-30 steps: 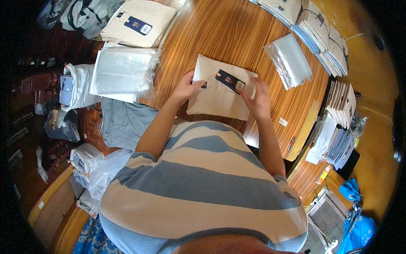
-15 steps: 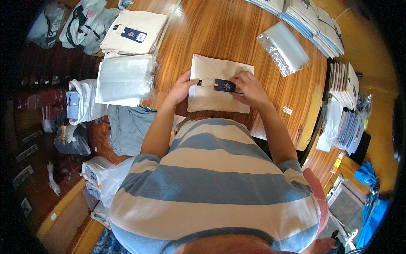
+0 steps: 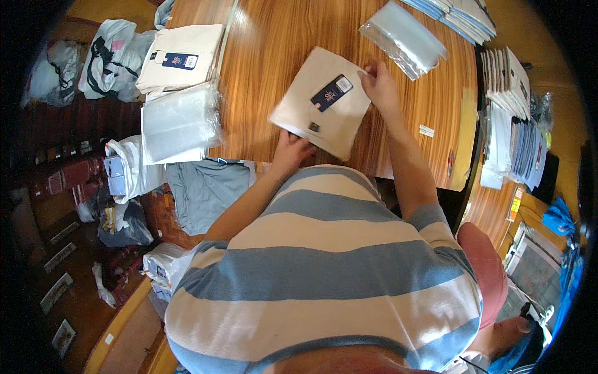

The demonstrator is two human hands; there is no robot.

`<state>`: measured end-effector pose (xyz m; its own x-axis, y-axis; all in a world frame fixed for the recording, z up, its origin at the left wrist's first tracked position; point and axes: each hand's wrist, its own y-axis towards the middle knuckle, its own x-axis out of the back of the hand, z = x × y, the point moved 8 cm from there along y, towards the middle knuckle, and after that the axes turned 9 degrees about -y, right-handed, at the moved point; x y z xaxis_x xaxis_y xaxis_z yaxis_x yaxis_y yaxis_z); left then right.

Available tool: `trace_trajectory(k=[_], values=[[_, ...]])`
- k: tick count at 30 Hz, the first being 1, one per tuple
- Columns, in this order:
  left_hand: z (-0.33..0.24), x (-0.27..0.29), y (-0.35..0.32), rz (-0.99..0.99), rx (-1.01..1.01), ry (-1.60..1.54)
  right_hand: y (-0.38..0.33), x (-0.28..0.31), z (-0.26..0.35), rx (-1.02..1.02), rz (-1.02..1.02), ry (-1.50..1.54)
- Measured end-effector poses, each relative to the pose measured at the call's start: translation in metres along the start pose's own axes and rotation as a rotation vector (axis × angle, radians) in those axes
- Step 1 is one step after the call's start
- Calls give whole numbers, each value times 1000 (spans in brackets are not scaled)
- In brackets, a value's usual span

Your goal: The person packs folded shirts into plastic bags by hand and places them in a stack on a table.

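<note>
A folded cream garment (image 3: 324, 71) is turned at a slant over the wooden table in front of me, with a white backing edge showing along its lower left side. On its top lie a navy hang tag (image 3: 331, 93) and a small dark label (image 3: 314, 126). My left hand (image 3: 293, 153) grips the garment's lower left edge, some fingers hidden beneath it. At the upper right corner, my right hand (image 3: 380, 87) is closed on the garment's edge.
Clear plastic bags (image 3: 180, 121) lie in a stack on the left, below another folded cream garment (image 3: 180, 59) with a tag. More clear bags (image 3: 405, 37) rest at the far right. Folded garments (image 3: 507, 81) are stacked beyond the table's right edge. A pen (image 3: 450, 163) lies near that edge.
The garment has been turned counterclockwise, its tag now slanting upward. My left hand moved from its left side to the lower edge; my right hand moved off the tag to the far right corner.
</note>
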<state>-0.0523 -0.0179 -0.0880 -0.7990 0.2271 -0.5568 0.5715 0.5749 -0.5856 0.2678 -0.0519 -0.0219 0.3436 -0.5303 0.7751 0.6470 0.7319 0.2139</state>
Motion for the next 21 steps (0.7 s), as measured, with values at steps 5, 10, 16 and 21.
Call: trace_trajectory(k=[5,10,16,21], values=[[-17,76,-38,226,179,920,-48,51,22,194,-68,-107],[-95,-13,-42,290,-660,1340,-163,66,6,74,241,-126],[-72,-6,-16,410,-853,1356,-210,37,-9,-165,143,15],[-69,8,-7,283,-645,1085,-204,43,8,-150,102,79]])
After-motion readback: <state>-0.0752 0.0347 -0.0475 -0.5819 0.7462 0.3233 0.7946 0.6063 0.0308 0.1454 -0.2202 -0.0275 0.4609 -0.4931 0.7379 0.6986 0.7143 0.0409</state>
